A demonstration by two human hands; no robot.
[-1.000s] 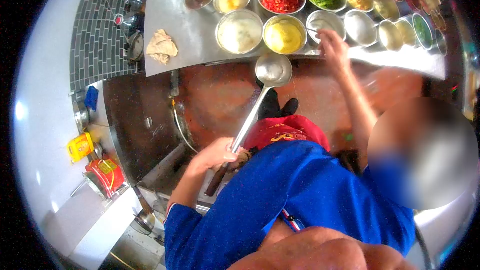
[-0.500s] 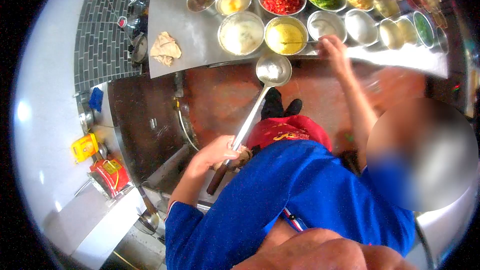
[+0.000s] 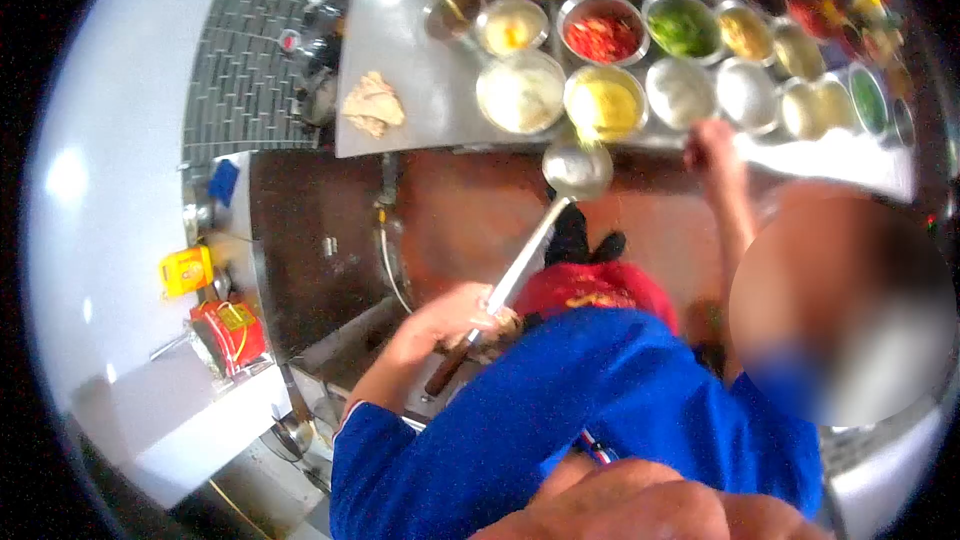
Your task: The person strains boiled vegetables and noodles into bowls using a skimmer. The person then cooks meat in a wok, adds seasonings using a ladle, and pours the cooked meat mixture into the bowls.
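My left hand [image 3: 465,312] is closed around a long metal ladle [image 3: 525,260] with a dark wooden handle end. The ladle's round bowl sits just off the counter edge, below a metal bowl of yellow seasoning [image 3: 606,100]. A yellow streak shows between that bowl and the ladle's rim. My right hand [image 3: 712,145] is at the counter's front edge, fingers closed and blurred, below two bowls of white contents, one being a white-filled bowl [image 3: 682,94]. What the right fingers hold cannot be made out.
More metal bowls hold chopped red peppers [image 3: 602,32] and green peppers [image 3: 682,24]. A crumpled beige cloth [image 3: 373,105] lies on the steel counter [image 3: 425,70]. A red package [image 3: 228,335] and a yellow container [image 3: 187,272] are at left. A blurred patch covers the right side.
The whole view has shifted, so the counter appears lower and further right. The thin utensil seen earlier between my right hand and the yellow seasoning is no longer discernible. My left hand keeps the ladle.
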